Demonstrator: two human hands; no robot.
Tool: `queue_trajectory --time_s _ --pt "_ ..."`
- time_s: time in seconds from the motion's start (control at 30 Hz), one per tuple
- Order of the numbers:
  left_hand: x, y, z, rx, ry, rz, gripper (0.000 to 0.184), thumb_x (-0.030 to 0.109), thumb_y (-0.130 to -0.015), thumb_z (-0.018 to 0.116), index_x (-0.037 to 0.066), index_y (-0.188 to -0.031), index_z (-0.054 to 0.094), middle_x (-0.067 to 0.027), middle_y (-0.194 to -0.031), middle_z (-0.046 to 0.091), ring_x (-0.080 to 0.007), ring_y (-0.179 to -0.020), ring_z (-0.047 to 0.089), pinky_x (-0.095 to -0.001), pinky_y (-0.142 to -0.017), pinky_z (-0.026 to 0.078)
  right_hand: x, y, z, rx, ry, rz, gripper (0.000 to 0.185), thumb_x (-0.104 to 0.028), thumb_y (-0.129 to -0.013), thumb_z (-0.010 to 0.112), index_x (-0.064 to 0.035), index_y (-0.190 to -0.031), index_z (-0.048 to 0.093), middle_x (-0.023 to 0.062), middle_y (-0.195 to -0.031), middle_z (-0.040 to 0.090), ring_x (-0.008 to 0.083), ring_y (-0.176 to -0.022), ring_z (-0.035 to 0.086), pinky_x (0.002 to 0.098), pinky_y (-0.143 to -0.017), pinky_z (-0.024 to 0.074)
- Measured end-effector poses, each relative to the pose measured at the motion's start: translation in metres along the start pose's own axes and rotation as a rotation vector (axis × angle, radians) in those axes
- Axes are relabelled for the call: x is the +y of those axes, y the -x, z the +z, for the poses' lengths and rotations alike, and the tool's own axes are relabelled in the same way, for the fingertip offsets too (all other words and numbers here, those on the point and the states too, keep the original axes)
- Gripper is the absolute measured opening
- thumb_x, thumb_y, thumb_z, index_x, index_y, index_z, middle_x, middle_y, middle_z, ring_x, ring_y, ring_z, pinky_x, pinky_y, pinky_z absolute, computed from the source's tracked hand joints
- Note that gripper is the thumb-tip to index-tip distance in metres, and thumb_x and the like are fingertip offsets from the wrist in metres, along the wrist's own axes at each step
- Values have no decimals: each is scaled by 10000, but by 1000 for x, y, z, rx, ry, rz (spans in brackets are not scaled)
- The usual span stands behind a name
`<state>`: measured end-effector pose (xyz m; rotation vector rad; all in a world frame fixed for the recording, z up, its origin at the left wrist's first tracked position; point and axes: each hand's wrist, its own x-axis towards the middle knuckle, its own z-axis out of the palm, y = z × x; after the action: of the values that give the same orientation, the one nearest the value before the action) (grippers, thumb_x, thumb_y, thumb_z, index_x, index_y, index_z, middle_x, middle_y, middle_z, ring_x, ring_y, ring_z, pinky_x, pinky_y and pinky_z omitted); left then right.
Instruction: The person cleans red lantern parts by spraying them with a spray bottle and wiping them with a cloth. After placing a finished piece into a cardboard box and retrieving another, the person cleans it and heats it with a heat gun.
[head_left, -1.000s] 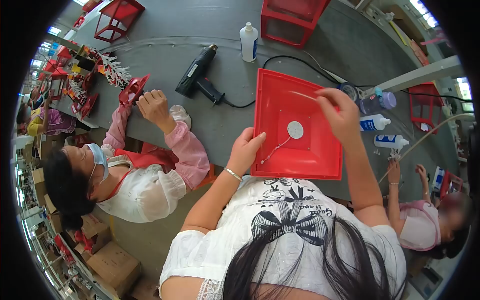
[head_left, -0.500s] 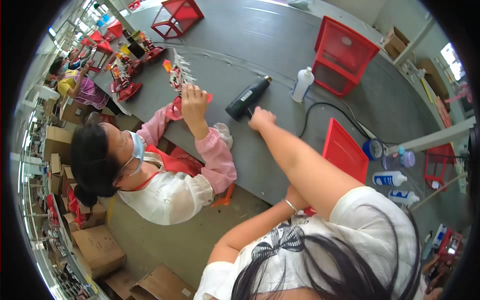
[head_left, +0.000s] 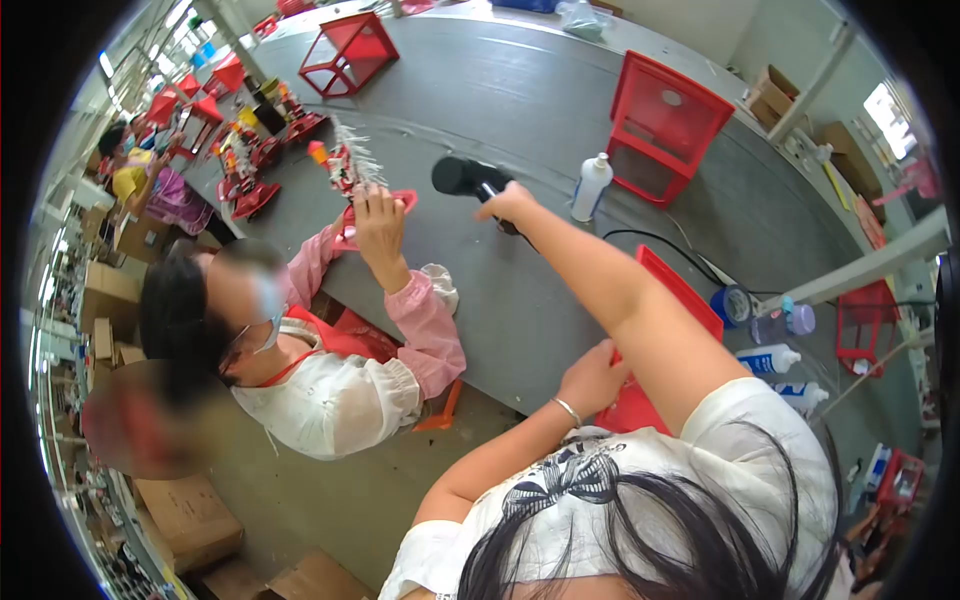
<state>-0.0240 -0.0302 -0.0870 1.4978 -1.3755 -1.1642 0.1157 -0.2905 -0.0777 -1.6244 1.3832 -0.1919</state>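
Observation:
My right hand (head_left: 510,203) is closed around the handle of a black heat gun (head_left: 462,176), held above the grey table with its rounded end toward the co-worker's side. Near my body, my left hand (head_left: 594,380) has its fingers closed at the edge of a red plastic tray-like piece (head_left: 680,290); my right forearm covers part of that piece. A white bottle (head_left: 591,188) stands upright just beyond my right hand. To the left, a masked co-worker's hand (head_left: 380,228) holds a decorated figure (head_left: 345,165) with white branches and a red base.
Red box frames (head_left: 668,125) stand on the grey table (head_left: 500,90), one more (head_left: 350,55) at the back left. Several decorated figures (head_left: 245,180) sit beyond the co-worker. A black cord (head_left: 690,255) runs past a blue tape roll (head_left: 732,306) and bottles. Cartons (head_left: 185,515) lie on the floor.
My right hand has moved slightly left and up with the heat gun, whose rounded end has swung up. My left hand has come out from behind my right arm, onto the red piece's edge.

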Motion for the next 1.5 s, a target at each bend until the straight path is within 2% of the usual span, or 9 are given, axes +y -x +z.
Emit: queue_trajectory --time_s 0.1,0.2,0.3,0.4,0.63,0.77,1.0,1.1,1.5 --pt "14 -3 -15 -41 21 -154 339 307 -948 574 -31 -958 598 -172 -819 674 -272 -666 675 -380 -651 515 -7 16 -54 -310 -438 -97 313 -44 -657 865 22 -871 647 130 -874 665 194 -651 661 314 -548 543" --pt "-28 -11 -6 -12 206 -168 354 306 -941 593 -42 -1007 604 -195 -877 677 -265 -797 680 -373 -728 514 -15 101 -130 -334 -637 -343 337 2 -732 799 21 -1014 616 102 -813 638 186 -678 659 307 -539 519" --pt "-27 -11 -25 -86 233 -216 322 236 -961 594 -24 -1149 607 -50 -937 634 -93 -877 602 -279 -740 497 -2 176 -196 -257 -551 -689 357 -77 -728 779 -3 -1029 602 73 -900 632 140 -758 623 294 -699 499" --pt "-41 -8 -25 -119 401 -217 325 216 -962 593 -29 -1176 596 -51 -973 646 -99 -865 603 -263 -742 494 24 239 -254 -198 -504 -865 611 -68 -745 727 20 -1320 537 22 -897 612 116 -780 606 288 -736 489" --pt "-39 4 -15 -131 536 -253 321 244 -955 603 -28 -1124 621 -52 -970 657 -96 -865 584 -276 -770 483 118 367 -315 515 -273 -744 574 -33 -763 652 39 -1303 474 56 -844 567 124 -747 581 272 -699 473" --pt "-44 1 -22 -160 483 -248 300 249 -957 597 -25 -1077 620 -42 -948 650 -92 -848 575 -276 -754 475 166 399 -314 469 -310 -793 593 -4 -747 639 -10 -1320 483 47 -846 573 117 -731 575 256 -708 473" --pt "-49 8 -23 -163 316 -162 333 274 -963 575 -36 -1078 607 -124 -989 655 -184 -901 603 -327 -825 474 234 418 -252 376 -602 -93 438 -14 -725 661 25 -1152 569 85 -806 619 148 -566 582 279 -536 476" --pt "-31 13 -32 -184 175 -153 341 284 -966 567 -32 -1088 605 -145 -1004 658 -214 -918 616 -337 -835 475 246 411 -233 240 -616 33 416 -31 -726 678 21 -1128 584 82 -819 627 154 -555 594 281 -528 478" --pt "-25 12 -29 -138 118 -137 340 289 -963 567 -31 -1072 601 -190 -980 666 -291 -907 635 -381 -821 479 204 383 -227 119 -511 21 333 -38 -778 778 -2 -1073 628 58 -860 666 116 -604 618 258 -545 497"
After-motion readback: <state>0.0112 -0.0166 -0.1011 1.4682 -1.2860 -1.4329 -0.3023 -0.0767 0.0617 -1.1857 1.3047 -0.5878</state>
